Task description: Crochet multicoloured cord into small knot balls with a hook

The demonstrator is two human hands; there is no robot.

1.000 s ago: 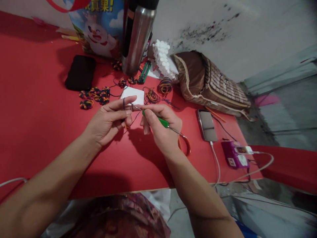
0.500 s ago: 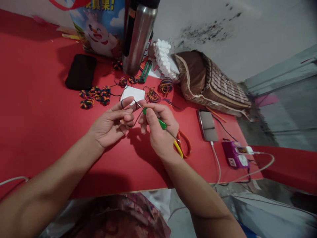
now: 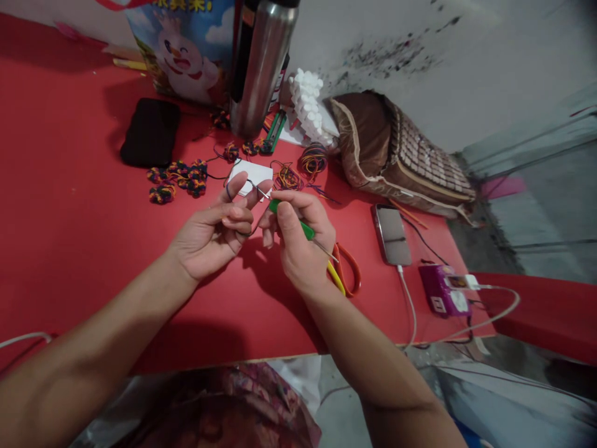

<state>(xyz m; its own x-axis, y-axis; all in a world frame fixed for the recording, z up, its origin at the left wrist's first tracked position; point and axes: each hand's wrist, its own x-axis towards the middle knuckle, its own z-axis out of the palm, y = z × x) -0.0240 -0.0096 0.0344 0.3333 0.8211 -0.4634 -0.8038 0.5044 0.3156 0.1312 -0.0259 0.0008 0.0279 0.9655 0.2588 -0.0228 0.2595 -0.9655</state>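
Observation:
My right hand (image 3: 297,239) grips a green-handled crochet hook (image 3: 293,219), its metal tip pointing up-left toward my left hand. My left hand (image 3: 215,230) has dark yarn (image 3: 229,189) looped over the raised forefinger, the other fingers curled and pinching the strand near the hook tip. Both hands hover over the red table (image 3: 69,236). A white card (image 3: 254,174) lies just beyond the fingertips. Several small multicoloured crocheted pieces (image 3: 180,177) lie to the left of it.
Orange and yellow scissors (image 3: 345,274) lie under my right wrist. A phone (image 3: 392,233) charges beside a purple power strip (image 3: 443,292). At the back stand a steel flask (image 3: 256,68), a black pouch (image 3: 150,132), yarn coils (image 3: 311,160), a brown cushion (image 3: 401,155) and a printed bag (image 3: 184,46).
My left forefinger has lifted higher with the yarn loop, and the hook tip has moved up toward it. My right hand shifted left, uncovering the scissors.

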